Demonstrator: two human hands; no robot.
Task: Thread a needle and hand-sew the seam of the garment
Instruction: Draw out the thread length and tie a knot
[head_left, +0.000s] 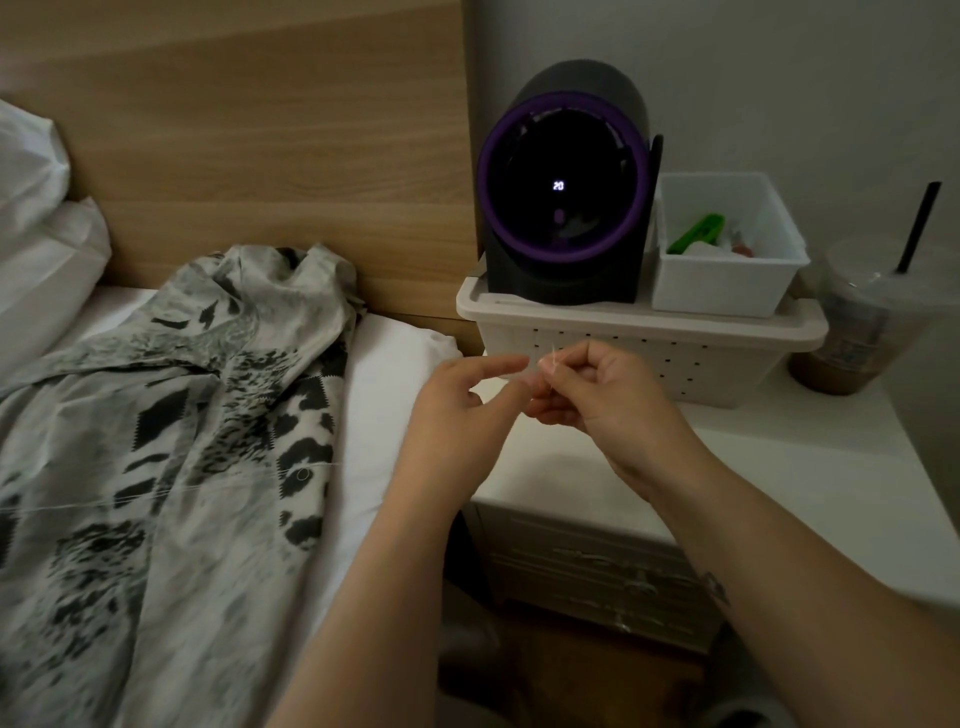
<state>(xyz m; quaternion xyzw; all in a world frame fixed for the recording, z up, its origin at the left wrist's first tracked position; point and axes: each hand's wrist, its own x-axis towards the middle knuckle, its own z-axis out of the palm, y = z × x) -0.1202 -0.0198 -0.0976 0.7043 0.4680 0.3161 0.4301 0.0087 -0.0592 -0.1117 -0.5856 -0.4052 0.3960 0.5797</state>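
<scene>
Nearest me, two bare forearms reach forward over the gap between bed and table. My right hand (608, 400) has its grip pinched together on a thin pale sliver (554, 358), needle or thread end, too fine to tell. My left hand (457, 400) points its index finger at that pinch, other fingers curled; whether its grip holds anything I cannot tell. To the left the garment (182, 415), grey with black patches, lies spread on the bed (395, 364), a pale thread (156, 492) trailing across it. Beyond the hands, on the white table (779, 467), a perforated basket (675, 358) carries a black, purple-ringed device (563, 182) and a white bin (722, 286); an iced drink (857, 322) stands beside.
</scene>
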